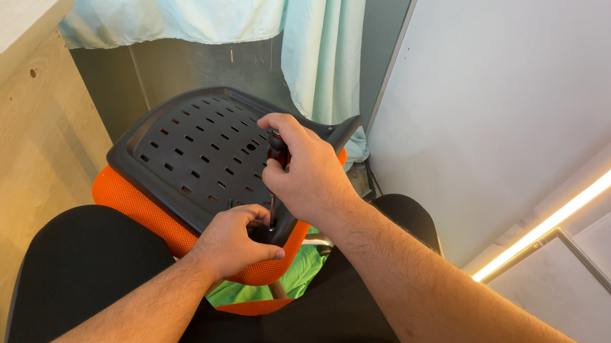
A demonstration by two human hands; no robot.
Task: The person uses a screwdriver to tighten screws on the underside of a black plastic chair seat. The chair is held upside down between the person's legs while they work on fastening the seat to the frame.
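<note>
An upturned chair seat lies across my lap: a black perforated plastic underside (196, 149) with an orange mesh cushion edge (136, 202) beneath it. My right hand (305, 168) is shut on a screwdriver (277, 150) with a dark handle, its shaft pointing down into the near edge of the black panel. My left hand (233, 239) rests beside the tip, fingers curled at the spot where the shaft meets the seat; whether it pinches a screw is hidden.
A light wooden cabinet side (7, 175) with drilled holes stands to the left. A pale mint curtain (321, 39) hangs behind, a white panel (531, 69) rises at right with a glowing light strip (577, 202). Green fabric (287, 277) shows under the seat.
</note>
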